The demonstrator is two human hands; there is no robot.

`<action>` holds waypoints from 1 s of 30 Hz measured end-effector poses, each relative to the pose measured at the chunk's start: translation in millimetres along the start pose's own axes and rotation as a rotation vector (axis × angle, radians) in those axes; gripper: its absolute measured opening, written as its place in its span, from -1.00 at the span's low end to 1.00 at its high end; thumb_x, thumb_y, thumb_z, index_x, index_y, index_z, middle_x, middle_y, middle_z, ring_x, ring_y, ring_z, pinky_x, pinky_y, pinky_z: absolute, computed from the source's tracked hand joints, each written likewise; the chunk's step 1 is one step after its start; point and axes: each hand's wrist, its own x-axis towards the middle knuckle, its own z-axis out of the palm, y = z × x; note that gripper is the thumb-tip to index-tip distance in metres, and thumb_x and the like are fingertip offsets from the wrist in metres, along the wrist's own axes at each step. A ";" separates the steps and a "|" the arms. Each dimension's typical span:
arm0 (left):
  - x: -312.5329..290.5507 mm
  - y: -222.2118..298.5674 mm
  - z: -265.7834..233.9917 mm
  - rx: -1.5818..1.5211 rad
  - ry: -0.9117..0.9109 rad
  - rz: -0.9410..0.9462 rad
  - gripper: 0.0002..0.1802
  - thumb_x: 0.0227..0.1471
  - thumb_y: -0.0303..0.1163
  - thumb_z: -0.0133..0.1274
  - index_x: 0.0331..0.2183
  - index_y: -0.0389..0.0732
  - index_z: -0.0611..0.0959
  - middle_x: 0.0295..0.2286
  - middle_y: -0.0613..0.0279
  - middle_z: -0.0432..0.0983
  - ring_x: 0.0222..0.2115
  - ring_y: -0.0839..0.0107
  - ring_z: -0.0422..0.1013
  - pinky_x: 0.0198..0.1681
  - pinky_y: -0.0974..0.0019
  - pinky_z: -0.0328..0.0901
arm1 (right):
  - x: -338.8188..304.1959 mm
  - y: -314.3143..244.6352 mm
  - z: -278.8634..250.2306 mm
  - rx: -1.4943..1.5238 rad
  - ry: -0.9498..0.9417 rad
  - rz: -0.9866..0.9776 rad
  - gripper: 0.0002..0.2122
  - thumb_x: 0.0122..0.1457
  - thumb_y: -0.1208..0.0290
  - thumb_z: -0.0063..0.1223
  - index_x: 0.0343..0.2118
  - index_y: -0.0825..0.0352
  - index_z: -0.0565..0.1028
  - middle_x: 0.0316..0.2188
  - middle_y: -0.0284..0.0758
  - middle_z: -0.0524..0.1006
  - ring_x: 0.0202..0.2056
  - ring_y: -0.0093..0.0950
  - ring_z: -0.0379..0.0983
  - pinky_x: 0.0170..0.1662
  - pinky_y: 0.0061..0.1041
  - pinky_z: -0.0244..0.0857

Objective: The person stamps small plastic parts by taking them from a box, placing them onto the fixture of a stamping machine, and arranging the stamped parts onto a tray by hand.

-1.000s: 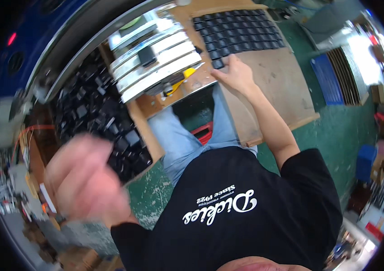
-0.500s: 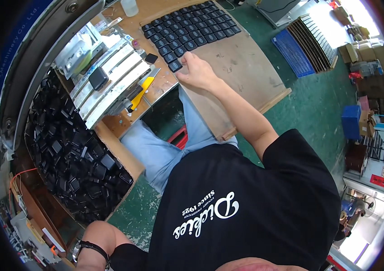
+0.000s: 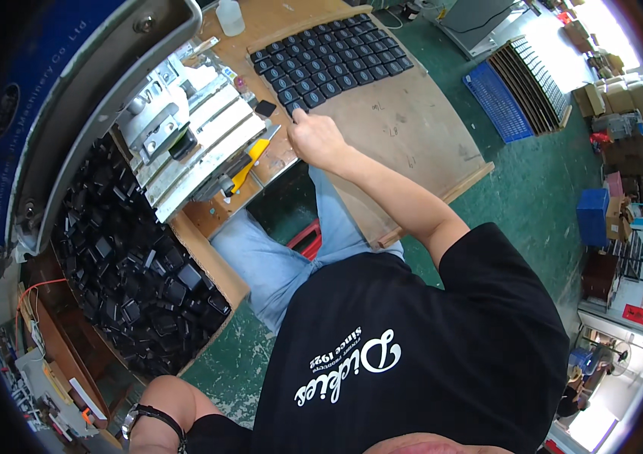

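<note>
My right hand (image 3: pixel 317 140) reaches over a brown board (image 3: pixel 401 125), fingers curled together. Its fingertips rest on a black square piece (image 3: pixel 294 107) at the near end of the rows; the hand hides part of it. Beyond lie several rows of black square pieces (image 3: pixel 329 60), each with a pale oval mark. To the left stands a machine's silver metal fixture (image 3: pixel 204 140), with one dark piece (image 3: pixel 183 144) partly covered by the metal head (image 3: pixel 162 106). At lower left my left forearm (image 3: pixel 156 424) shows a watch and a dark band; its hand lies outside the picture.
A carton (image 3: pixel 208 261) full of loose black pieces stands left of my legs. A yellow-handled tool (image 3: pixel 252 163) and a small dark pad (image 3: pixel 265 108) lie beside the fixture. A translucent bottle (image 3: pixel 230 17) stands behind. A blue crate (image 3: pixel 499 102) with stacked boards sits on the green floor.
The machine's head has moved over the dark piece on the fixture, which lay uncovered before. My right hand stays at the row's near end, fingers now over the last piece. The whole view has shifted slightly.
</note>
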 end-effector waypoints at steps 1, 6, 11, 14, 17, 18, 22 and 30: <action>-10.2 9.9 -4.7 0.055 0.013 0.011 -0.75 0.10 -0.55 0.14 -0.56 -0.02 0.54 -0.57 0.38 0.49 -0.66 0.55 0.29 -0.56 0.44 0.32 | -0.9 -0.6 0.2 0.016 -0.002 -0.005 -0.83 0.19 0.41 0.11 -0.49 0.35 0.60 -0.34 -0.08 0.53 -0.44 -0.05 0.52 -0.33 -0.16 0.45; -53.3 36.4 -41.0 0.311 0.098 0.090 -0.83 0.22 -0.37 0.08 -0.46 -0.06 0.57 -0.46 0.26 0.54 -0.53 0.42 0.39 -0.40 0.35 0.39 | -6.7 -10.8 5.1 0.063 0.001 0.003 -0.85 0.23 0.41 0.08 -0.42 0.36 0.56 -0.33 -0.06 0.53 -0.43 -0.03 0.51 -0.33 -0.15 0.46; -89.2 56.9 -72.2 0.560 0.181 0.158 -0.75 0.35 -0.19 0.02 -0.35 -0.10 0.60 -0.34 0.15 0.60 -0.40 0.29 0.48 -0.24 0.26 0.45 | -5.0 -16.8 0.3 0.152 0.019 0.058 -0.87 0.25 0.41 0.07 -0.36 0.36 0.54 -0.34 -0.07 0.53 -0.43 -0.02 0.51 -0.32 -0.15 0.47; -62.0 18.5 -111.5 0.637 0.175 0.224 -0.65 0.42 -0.08 -0.01 -0.29 -0.13 0.62 -0.28 0.08 0.63 -0.33 0.20 0.54 -0.15 0.21 0.49 | -12.2 -7.6 -7.1 0.168 0.073 0.115 -0.87 0.25 0.40 0.07 -0.35 0.35 0.53 -0.34 -0.08 0.53 -0.42 -0.01 0.51 -0.31 -0.16 0.49; -62.5 26.2 -138.7 0.703 0.119 0.304 -0.59 0.47 -0.01 -0.04 -0.25 -0.14 0.63 -0.23 0.03 0.65 -0.27 0.15 0.58 -0.09 0.18 0.52 | -16.4 -10.5 -15.7 0.303 0.108 0.125 -0.86 0.24 0.37 0.11 -0.36 0.34 0.52 -0.34 -0.12 0.53 -0.41 -0.04 0.52 -0.31 -0.19 0.48; -80.5 31.7 -147.3 1.176 0.141 0.164 -0.51 0.40 0.12 -0.01 -0.08 -0.14 0.58 -0.09 -0.06 0.56 -0.13 0.05 0.51 0.03 0.05 0.44 | -18.9 -10.0 -22.0 0.353 0.135 0.118 -0.86 0.24 0.36 0.12 -0.36 0.33 0.51 -0.35 -0.14 0.53 -0.40 -0.04 0.52 -0.32 -0.19 0.48; -190.8 44.3 -153.6 2.579 0.364 -0.527 0.14 0.13 0.51 0.14 0.46 -0.06 0.34 0.37 -0.36 0.17 0.33 -0.28 0.25 0.40 -0.33 0.16 | -33.7 4.8 -45.5 0.404 0.244 0.084 -0.90 0.22 0.42 0.17 -0.31 0.33 0.54 -0.34 -0.20 0.53 -0.42 -0.15 0.51 -0.34 -0.25 0.45; -281.3 0.0 -209.8 2.358 0.630 -0.496 0.18 0.10 0.53 0.16 0.52 0.10 0.25 0.49 -0.05 0.04 0.44 -0.30 0.04 0.46 -0.32 0.05 | 7.9 -34.4 -109.4 0.872 0.360 0.127 -0.85 0.19 0.62 0.20 -0.20 0.29 0.64 -0.35 -0.39 0.52 -0.47 -0.53 0.37 -0.40 -0.51 0.29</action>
